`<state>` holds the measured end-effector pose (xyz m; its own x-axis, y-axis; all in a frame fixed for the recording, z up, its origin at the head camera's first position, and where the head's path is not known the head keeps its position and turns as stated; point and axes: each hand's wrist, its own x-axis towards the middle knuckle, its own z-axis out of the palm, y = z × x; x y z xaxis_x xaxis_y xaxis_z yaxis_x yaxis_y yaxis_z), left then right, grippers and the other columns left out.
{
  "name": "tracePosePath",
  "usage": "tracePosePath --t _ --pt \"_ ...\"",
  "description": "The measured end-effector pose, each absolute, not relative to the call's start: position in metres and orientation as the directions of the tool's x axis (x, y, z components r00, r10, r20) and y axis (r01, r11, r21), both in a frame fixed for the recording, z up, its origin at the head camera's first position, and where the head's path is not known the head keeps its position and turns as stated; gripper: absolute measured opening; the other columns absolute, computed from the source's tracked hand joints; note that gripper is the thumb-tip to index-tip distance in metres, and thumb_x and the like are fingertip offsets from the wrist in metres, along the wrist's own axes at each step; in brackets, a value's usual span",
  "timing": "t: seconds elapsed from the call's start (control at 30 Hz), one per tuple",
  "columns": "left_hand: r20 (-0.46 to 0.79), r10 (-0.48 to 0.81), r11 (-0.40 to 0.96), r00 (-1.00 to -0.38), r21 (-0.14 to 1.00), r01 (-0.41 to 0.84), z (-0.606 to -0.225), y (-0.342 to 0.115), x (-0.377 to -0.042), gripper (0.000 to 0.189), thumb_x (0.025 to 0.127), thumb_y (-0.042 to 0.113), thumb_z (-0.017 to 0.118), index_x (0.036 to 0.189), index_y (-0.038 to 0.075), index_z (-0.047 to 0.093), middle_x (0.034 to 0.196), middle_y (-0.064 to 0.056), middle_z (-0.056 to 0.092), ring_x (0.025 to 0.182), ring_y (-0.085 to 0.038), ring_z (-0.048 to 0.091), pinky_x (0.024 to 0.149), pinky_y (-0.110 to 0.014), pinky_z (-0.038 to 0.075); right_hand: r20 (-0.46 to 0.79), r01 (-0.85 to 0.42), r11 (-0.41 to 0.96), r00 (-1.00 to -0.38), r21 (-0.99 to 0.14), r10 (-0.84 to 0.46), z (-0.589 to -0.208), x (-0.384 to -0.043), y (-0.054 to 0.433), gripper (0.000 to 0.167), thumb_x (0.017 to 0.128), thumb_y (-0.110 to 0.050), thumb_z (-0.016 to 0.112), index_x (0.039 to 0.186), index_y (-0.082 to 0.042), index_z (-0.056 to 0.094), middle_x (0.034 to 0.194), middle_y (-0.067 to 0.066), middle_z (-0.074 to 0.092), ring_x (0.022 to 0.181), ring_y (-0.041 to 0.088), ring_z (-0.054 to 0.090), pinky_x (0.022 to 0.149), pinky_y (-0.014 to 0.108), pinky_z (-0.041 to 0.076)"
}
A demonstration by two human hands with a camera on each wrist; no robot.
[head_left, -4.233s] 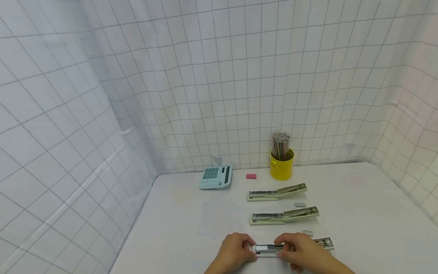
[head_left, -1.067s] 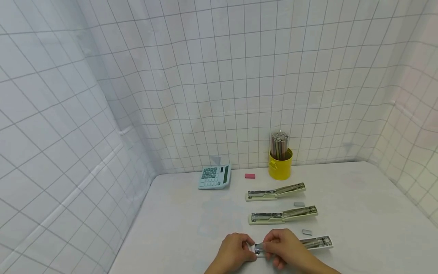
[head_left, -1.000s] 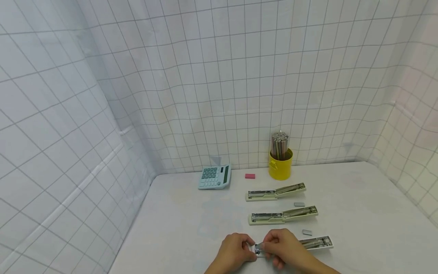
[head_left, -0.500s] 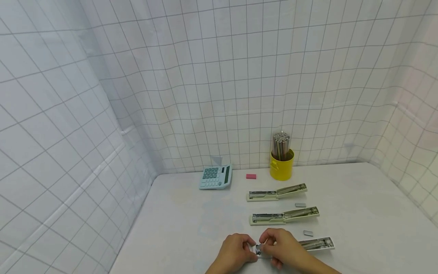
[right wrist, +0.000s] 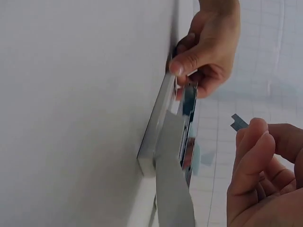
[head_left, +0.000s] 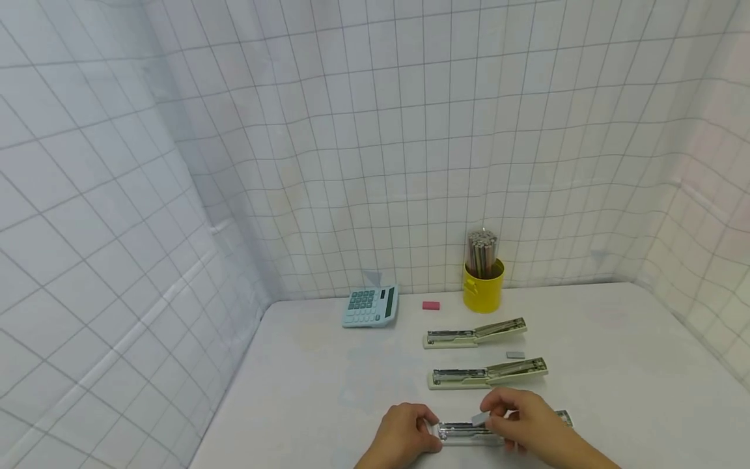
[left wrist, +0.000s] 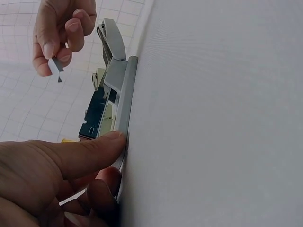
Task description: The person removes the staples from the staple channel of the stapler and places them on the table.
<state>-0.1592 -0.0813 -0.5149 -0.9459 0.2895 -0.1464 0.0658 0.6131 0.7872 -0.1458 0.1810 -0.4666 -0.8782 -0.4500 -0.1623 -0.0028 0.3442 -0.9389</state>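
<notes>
My left hand [head_left: 404, 435] grips the left end of the base of a pale opened stapler [head_left: 465, 431], thumb along its near side. My right hand [head_left: 530, 423] pinches a short grey strip of staples [head_left: 480, 419] between thumb and fingertips, just above the stapler's middle. In the left wrist view the staple strip [left wrist: 56, 70] is tilted and apart from the stapler. The right wrist view shows the strip's notched end [right wrist: 239, 123] beyond the fingertips. The stapler's lifted top arm [right wrist: 173, 175] is partly hidden by my right hand in the head view.
Two more opened staplers, a nearer one [head_left: 486, 373] and a farther one [head_left: 474, 333], lie behind. A grey staple strip [head_left: 515, 355] lies between them. Farther back are a blue calculator [head_left: 370, 306], a pink eraser-like block [head_left: 430, 305] and a yellow pot [head_left: 483, 293] of pencils.
My right hand has moved from the stapler's left end to the right, carrying the staple strip clear of the magazine. It now covers the spot where another strip lay. My left hand stays in place.
</notes>
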Motion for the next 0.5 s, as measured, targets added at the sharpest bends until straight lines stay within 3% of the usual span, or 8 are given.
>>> tracePosePath --t 0.27,0.5 --pt "-0.137 0.286 0.618 -0.948 0.783 0.073 -0.515 -0.082 -0.16 0.022 0.071 0.009 0.089 0.088 0.016 0.076 0.061 0.008 0.055 0.057 -0.01 0.048 0.058 -0.027 0.036 -0.21 0.081 0.292 -0.87 -0.953 -0.446 -0.469 -0.14 0.234 0.031 0.1 -0.018 0.063 0.12 0.006 0.058 0.091 0.011 0.064 0.07 0.021 0.065 0.056 0.033 0.054" --pt "-0.107 0.3 0.605 -0.948 0.79 0.102 -0.517 -0.085 -0.161 0.022 0.07 0.008 0.088 0.087 0.016 0.075 0.059 0.009 0.055 0.055 -0.008 0.048 0.056 -0.026 0.036 -0.195 0.033 0.314 -0.843 -0.949 -0.501 -0.486 -0.132 0.263 0.021 0.099 -0.011 0.062 0.114 0.004 0.062 0.088 0.008 0.066 0.069 0.014 0.064 0.059 0.029 0.054"
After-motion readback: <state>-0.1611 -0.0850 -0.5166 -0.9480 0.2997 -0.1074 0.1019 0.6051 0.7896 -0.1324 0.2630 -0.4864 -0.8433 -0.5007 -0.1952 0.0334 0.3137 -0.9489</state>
